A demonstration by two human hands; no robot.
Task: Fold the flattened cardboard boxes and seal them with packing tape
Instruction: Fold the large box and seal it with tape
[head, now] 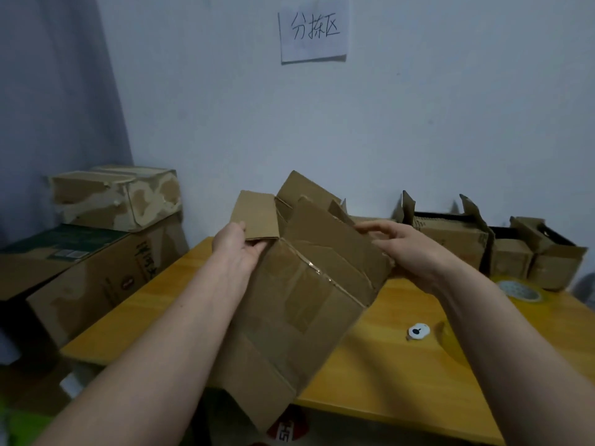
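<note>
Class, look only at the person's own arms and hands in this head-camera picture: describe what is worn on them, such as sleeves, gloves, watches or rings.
Both forearms are bare as far as the picture shows them, with no sleeve edge in view. The left hand and right hand wear no gloves. No watch, bracelet or ring shows on either wrist or on the visible fingers.
</note>
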